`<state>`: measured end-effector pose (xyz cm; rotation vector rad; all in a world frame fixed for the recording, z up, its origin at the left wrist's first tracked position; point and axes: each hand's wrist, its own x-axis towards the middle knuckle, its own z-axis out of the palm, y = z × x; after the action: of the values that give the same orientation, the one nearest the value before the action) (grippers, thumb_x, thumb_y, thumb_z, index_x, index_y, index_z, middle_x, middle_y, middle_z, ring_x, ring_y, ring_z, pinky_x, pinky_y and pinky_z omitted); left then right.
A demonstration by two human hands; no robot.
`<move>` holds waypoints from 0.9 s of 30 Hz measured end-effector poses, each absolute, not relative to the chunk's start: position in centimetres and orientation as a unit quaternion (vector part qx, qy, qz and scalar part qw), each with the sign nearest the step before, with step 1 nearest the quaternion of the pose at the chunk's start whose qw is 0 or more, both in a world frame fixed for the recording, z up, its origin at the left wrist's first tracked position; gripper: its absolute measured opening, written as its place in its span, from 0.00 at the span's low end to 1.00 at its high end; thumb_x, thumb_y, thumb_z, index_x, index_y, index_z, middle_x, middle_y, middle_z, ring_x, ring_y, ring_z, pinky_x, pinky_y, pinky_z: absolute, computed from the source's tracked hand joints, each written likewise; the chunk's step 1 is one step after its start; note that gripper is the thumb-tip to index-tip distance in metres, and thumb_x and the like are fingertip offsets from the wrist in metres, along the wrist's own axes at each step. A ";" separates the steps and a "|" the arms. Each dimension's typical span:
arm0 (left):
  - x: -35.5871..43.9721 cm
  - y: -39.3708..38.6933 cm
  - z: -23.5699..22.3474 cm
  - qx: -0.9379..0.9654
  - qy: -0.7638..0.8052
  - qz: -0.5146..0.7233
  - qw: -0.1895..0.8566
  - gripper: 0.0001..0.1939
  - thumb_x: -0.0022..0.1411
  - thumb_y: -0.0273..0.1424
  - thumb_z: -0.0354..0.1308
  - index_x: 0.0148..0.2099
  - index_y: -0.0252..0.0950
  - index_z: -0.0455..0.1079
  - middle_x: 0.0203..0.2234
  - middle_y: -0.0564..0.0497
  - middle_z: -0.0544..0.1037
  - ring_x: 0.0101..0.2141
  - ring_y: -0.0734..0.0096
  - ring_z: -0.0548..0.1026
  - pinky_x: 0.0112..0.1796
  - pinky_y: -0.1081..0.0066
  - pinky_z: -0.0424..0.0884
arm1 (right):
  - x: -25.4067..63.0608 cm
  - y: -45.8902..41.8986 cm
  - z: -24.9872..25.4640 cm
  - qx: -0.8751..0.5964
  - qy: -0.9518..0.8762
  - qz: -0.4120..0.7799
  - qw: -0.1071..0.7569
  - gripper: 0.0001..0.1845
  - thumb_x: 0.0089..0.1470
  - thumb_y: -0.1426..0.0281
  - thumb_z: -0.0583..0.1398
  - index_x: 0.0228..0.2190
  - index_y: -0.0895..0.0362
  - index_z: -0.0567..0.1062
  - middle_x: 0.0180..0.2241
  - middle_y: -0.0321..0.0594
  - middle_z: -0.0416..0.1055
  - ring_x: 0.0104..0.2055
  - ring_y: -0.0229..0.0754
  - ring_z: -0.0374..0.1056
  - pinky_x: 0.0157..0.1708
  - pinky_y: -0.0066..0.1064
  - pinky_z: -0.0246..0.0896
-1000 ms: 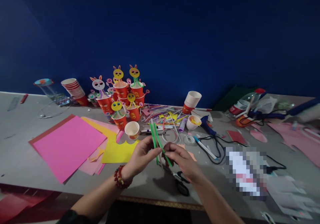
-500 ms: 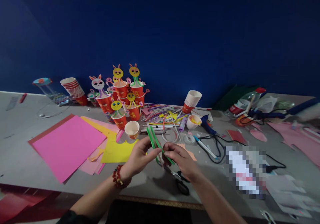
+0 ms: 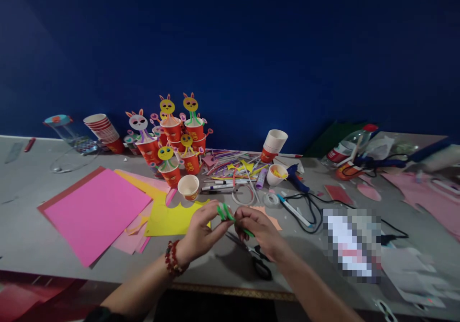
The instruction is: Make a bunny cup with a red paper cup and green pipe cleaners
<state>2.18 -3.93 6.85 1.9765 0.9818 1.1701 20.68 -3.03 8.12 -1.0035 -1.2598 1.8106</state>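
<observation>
Near the table's front, my left hand (image 3: 203, 233) pinches thin green straws (image 3: 225, 212) between thumb and fingers. Their upper ends look bent and looped above the left thumb. My right hand (image 3: 260, 231), close beside it, has its fingers closed on the other end, where a green tip sticks out below. A pair of scissors (image 3: 260, 262) with black handles lies on the table under my hands. An empty-looking paper cup (image 3: 189, 188) stands just beyond my left hand, next to a cut yellow sheet (image 3: 165, 219).
Red paper cups with animal-faced figures (image 3: 168, 135) stand at the back left, beside stacked cups (image 3: 102, 130). Behind my hands lies a pile of coloured straws (image 3: 230, 164). A glue gun (image 3: 297, 178) with a black cable (image 3: 318, 207) and a bottle (image 3: 350, 144) are to the right. Pink sheets (image 3: 97, 212) lie left.
The green straws stood up long above my left hand; now they are bent down into short loops between my fingers. Both hands stay in about the same place.
</observation>
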 end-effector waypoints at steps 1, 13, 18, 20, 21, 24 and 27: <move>2.2 -3.9 6.8 0.762 0.364 0.438 0.308 0.09 0.65 0.29 0.56 0.44 0.41 0.76 0.37 0.43 0.81 0.40 0.60 0.76 0.48 0.60 0.67 | 20.7 -3.0 8.1 -0.387 -0.490 0.696 0.354 0.08 0.44 0.66 0.58 0.21 0.55 0.65 0.17 0.29 0.60 0.20 0.34 0.54 0.23 0.26 0.50; 2.8 -3.1 6.6 0.779 0.261 0.510 0.256 0.10 0.64 0.23 0.56 0.46 0.38 0.73 0.35 0.45 0.80 0.38 0.64 0.76 0.41 0.65 0.71 | 21.2 -3.2 7.9 -0.377 -0.514 0.675 0.372 0.07 0.47 0.68 0.57 0.21 0.55 0.65 0.18 0.31 0.63 0.21 0.35 0.57 0.24 0.27 0.53; 2.9 -3.4 6.9 0.718 0.341 0.501 0.343 0.03 0.64 0.28 0.59 0.39 0.36 0.74 0.33 0.47 0.79 0.36 0.65 0.76 0.39 0.68 0.71 | 21.7 -3.1 8.9 -0.375 -0.582 0.624 0.363 0.07 0.50 0.69 0.57 0.22 0.55 0.68 0.19 0.33 0.65 0.23 0.37 0.62 0.26 0.28 0.55; 2.9 -3.6 7.0 0.709 0.352 0.496 0.357 0.03 0.64 0.29 0.60 0.39 0.36 0.75 0.33 0.47 0.79 0.36 0.65 0.76 0.39 0.68 0.71 | 21.7 -3.2 9.1 -0.377 -0.602 0.603 0.364 0.08 0.50 0.69 0.57 0.21 0.55 0.67 0.19 0.33 0.66 0.23 0.36 0.60 0.25 0.28 0.54; 2.9 -3.7 7.1 0.704 0.356 0.497 0.361 0.04 0.64 0.30 0.60 0.39 0.36 0.75 0.33 0.47 0.79 0.35 0.65 0.76 0.39 0.68 0.71 | 21.7 -3.2 9.1 -0.377 -0.610 0.594 0.363 0.08 0.50 0.69 0.56 0.21 0.55 0.66 0.19 0.32 0.66 0.22 0.36 0.60 0.25 0.27 0.54; 3.1 -3.7 7.4 0.677 0.370 0.506 0.385 0.06 0.63 0.32 0.62 0.38 0.35 0.74 0.31 0.48 0.78 0.33 0.68 0.75 0.35 0.71 0.71 | 21.6 -3.2 9.4 -0.378 -0.623 0.582 0.361 0.09 0.50 0.69 0.56 0.20 0.55 0.65 0.18 0.32 0.66 0.21 0.35 0.58 0.24 0.26 0.53; 3.3 -3.7 7.8 0.651 0.362 0.512 0.427 0.07 0.64 0.33 0.61 0.40 0.35 0.73 0.30 0.49 0.78 0.31 0.69 0.75 0.32 0.73 0.71 | 21.5 -3.1 9.5 -0.380 -0.624 0.581 0.359 0.10 0.50 0.68 0.56 0.20 0.55 0.66 0.18 0.32 0.67 0.21 0.35 0.59 0.23 0.26 0.53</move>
<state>3.33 -3.74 7.84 1.6260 0.9054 1.2791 21.52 -3.13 9.46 -0.9807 -1.6092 1.4986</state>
